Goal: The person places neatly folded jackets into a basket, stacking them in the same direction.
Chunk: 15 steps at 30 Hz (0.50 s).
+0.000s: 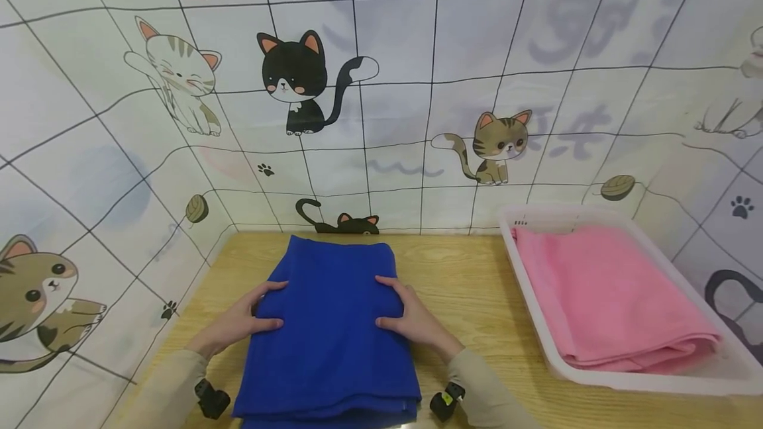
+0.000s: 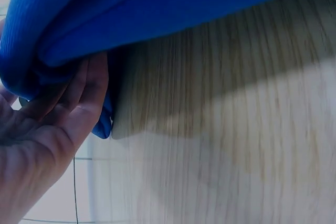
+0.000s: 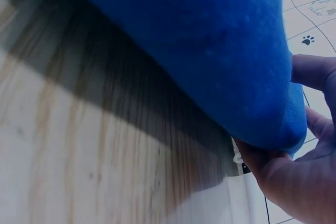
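Note:
A folded blue cloth (image 1: 334, 330) lies over the wooden table in the head view, its near edge showing stacked layers. My left hand (image 1: 253, 316) grips its left side, thumb and index finger on top. In the left wrist view, other fingers of the left hand (image 2: 68, 108) reach beneath the folded blue cloth (image 2: 157, 14). On the opposite side my right hand (image 1: 411, 316) holds the cloth the same way. The right wrist view has the right hand (image 3: 299, 171) around the edge of the blue cloth (image 3: 210, 51), some fingers under it.
At the right stands a white plastic basket (image 1: 530, 310) with a folded pink cloth (image 1: 614, 296) in it. The wooden table (image 1: 459, 283) meets a wall (image 1: 405, 118) covered with cat drawings and grid lines. Another such wall (image 1: 77, 184) rises at the left.

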Available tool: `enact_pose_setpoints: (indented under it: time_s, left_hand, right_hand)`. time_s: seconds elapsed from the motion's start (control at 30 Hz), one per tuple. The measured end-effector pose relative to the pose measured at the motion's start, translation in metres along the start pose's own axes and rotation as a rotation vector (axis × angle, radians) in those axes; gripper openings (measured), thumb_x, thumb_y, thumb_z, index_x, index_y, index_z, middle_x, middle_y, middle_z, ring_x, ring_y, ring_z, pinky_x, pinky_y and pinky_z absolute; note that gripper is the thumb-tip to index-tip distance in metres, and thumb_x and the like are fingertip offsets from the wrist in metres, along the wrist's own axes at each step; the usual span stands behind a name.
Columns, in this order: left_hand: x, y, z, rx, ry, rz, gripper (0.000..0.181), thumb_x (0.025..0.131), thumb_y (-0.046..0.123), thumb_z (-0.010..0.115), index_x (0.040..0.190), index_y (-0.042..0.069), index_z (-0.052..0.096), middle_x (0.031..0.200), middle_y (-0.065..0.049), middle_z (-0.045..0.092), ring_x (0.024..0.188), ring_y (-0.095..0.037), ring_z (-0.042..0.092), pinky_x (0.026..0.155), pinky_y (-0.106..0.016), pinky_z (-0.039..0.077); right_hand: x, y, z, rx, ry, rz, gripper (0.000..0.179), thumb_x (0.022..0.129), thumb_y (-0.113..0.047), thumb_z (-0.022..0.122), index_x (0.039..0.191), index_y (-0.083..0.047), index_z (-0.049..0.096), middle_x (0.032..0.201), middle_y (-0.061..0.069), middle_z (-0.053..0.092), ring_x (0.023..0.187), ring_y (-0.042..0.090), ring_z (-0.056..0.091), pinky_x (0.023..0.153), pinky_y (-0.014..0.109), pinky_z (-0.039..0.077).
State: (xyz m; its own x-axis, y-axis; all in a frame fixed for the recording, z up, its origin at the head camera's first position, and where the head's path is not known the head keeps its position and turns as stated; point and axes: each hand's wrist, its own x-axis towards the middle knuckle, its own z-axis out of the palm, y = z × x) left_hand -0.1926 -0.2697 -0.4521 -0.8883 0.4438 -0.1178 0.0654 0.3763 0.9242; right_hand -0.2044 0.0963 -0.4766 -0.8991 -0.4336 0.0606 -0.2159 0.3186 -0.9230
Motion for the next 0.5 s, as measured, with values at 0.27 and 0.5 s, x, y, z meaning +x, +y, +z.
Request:
enact_pose_setpoints:
  time_s: [0.27,0.5]
  left_hand:
    - [0.003,0.009,0.012,0.005,0.045,0.001,0.074,0.088,0.015,0.073,0.149,0.011,0.031,0.148,-0.031,0.025,0.131,-0.050,0.033,0.097,-0.054,0.041]
    - [0.008,0.016,0.020,0.007,0.057,0.016,0.074,0.087,0.015,0.074,0.148,0.014,0.032,0.150,-0.030,0.022,0.130,-0.051,0.033,0.096,-0.056,0.042]
  right_hand:
    - [-0.006,0.003,-0.010,-0.011,-0.002,0.021,0.075,0.084,-0.015,0.075,0.149,-0.024,0.038,0.139,0.022,0.033,0.123,0.041,0.041,0.098,0.060,0.036]
    - [-0.010,0.006,-0.020,-0.018,0.013,0.013,0.075,0.083,-0.015,0.075,0.148,-0.026,0.039,0.140,0.022,0.033,0.123,0.042,0.042,0.097,0.061,0.037]
